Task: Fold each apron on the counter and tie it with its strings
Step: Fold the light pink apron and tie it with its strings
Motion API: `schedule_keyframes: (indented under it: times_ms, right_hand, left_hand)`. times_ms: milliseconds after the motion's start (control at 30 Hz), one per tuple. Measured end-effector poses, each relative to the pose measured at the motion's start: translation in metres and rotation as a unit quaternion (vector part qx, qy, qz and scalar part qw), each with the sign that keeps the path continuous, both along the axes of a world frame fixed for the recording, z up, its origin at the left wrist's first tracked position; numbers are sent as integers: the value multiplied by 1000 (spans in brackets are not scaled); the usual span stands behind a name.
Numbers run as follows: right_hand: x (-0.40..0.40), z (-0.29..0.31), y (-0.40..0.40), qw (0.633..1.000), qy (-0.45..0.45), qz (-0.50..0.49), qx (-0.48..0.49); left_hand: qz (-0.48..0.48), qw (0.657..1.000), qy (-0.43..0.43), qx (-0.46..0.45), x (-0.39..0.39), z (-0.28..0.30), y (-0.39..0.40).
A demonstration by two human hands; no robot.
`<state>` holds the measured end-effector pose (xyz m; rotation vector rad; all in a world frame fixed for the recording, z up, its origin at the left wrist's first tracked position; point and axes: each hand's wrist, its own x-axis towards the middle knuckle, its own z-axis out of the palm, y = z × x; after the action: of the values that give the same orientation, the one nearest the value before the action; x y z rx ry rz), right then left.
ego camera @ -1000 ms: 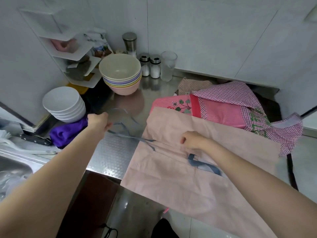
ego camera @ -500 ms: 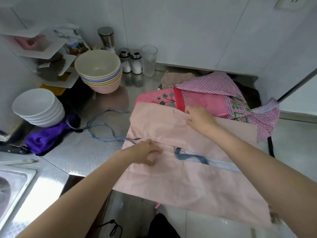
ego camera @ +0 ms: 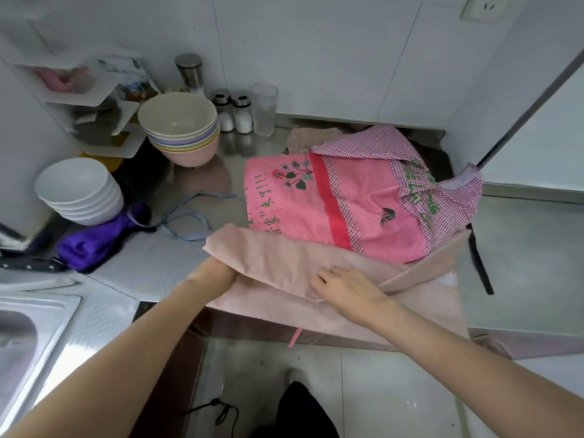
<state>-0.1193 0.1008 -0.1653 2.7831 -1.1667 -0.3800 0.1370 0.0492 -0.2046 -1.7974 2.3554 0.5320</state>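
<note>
Sink (ego camera: 28,330) at far left; stack of white bowls (ego camera: 79,191) and purple cloth (ego camera: 91,245) behind it on the steel counter (ego camera: 142,263). Blue-grey strings (ego camera: 186,219) lie looped on the counter, just left of the pale pink apron (ego camera: 278,257). Left hand (ego camera: 218,273) is tucked under the apron's folded flap; fingers hidden, state cannot be told. Right hand (ego camera: 344,286) rests on top of the fold, fingers loosely curled against the cloth, thumb pressing it. Apron hangs over the counter's front edge. Red patterned apron (ego camera: 344,200) lies behind, partly overlapped.
</note>
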Motion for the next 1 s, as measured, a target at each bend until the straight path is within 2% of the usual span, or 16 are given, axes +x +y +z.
schedule_keyframes:
  times_ms: [33, 100, 200, 267, 367, 433, 600, 700, 833, 900, 1000]
  right_hand:
    - [2, -4, 3, 999, -13, -30, 15]
    - [9, -6, 15, 997, 15, -67, 30]
    - [13, -14, 18, 991, 35, -109, 70]
    - [14, -10, 21, 984, 60, -129, 104]
    - [15, -8, 24, 980, 70, -155, 99]
    - [16, -7, 24, 976, 83, -168, 113]
    - [20, 2, 14, 978, 83, -163, 96]
    - [37, 4, 10, 990, 34, -111, 81]
    - [67, -7, 15, 994, 16, -55, 91]
    - [76, -14, 17, 991, 22, -73, 108]
    - [82, -20, 18, 985, 26, -110, 133]
  left_hand:
    - [9, 1000, -3, -18, 5, 7, 6]
    - [61, 997, -37, 15, 16, 14, 13]
    - [168, 983, 54, 41, 39, 20, 15]
    - [266, 954, 129, 53, 44, 21, 13]
    - [373, 882, 279, 70, 38, 22, 7]
    - [387, 866, 297, 109, 30, 22, 7]
    - [403, 873, 241, 132, 27, 23, 5]
    - [418, 837, 265, 234, 33, 30, 13]
    - [391, 836, 209, 324, 37, 40, 27]
    - [393, 814, 212, 371, 38, 42, 32]
    - [410, 743, 293, 440, 34, 39, 42]
